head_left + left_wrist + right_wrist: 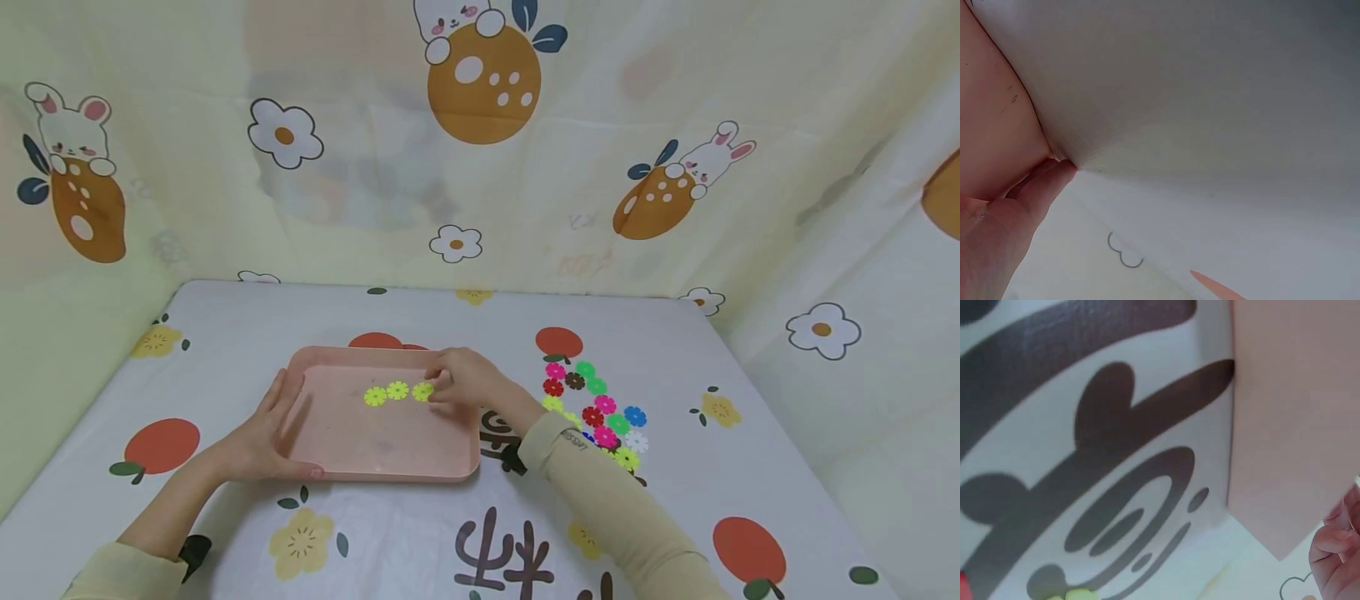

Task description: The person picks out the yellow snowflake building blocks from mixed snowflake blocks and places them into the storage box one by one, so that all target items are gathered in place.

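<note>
A pink rectangular tray (382, 450) lies on the table, with three yellow-green flower-shaped pieces in a row inside it: a left one (375, 397), a middle one (397, 390) and a right one (422, 391). My left hand (258, 437) holds the tray's left front corner, fingers along the left side and thumb at the front rim. Over the tray's right part, my right hand (465, 383) has its fingers bent, fingertips at the right piece's edge. In the right wrist view the right hand (1338, 550) shows only partly, beyond the tray's side (1291, 425).
Right of the tray lies a loose group of flower pieces (604, 404) in pink, red, green, blue, white, brown and yellow-green, partly behind the right sleeve (600, 475). A printed cloth (390, 542) covers the table; a patterned curtain (360, 200) hangs behind it.
</note>
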Motion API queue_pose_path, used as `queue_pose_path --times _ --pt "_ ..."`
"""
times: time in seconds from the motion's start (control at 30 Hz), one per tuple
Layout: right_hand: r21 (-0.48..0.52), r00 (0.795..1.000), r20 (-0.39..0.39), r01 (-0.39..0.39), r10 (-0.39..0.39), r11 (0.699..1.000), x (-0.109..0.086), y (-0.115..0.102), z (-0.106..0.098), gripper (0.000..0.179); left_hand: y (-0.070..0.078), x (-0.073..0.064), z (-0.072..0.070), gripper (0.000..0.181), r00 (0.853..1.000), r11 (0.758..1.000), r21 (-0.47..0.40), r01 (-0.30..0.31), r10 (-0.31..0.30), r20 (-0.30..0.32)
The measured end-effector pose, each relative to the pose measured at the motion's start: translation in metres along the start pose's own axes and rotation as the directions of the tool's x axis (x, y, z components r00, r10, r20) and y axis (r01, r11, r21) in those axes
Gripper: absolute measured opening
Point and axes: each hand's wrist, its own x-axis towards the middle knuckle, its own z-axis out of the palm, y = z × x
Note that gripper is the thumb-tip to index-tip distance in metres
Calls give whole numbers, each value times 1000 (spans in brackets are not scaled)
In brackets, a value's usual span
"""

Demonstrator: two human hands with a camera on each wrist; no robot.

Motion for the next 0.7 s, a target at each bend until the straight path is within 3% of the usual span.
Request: queue_pose_path --times 0.27,0.5,0.7 --pt "65 1000 -23 -17 19 998 -13 1 -9 28 1 0 0 130 1000 1000 -1 3 -3 0" --pt "73 998 -62 30 -25 997 -28 6 -17 30 1 0 0 130 1000 1000 -3 3 -3 4" --pt "102 998 -65 23 -16 995 -38 10 -22 32 0 0 0 130 1000 1000 -6 5 -5 6"
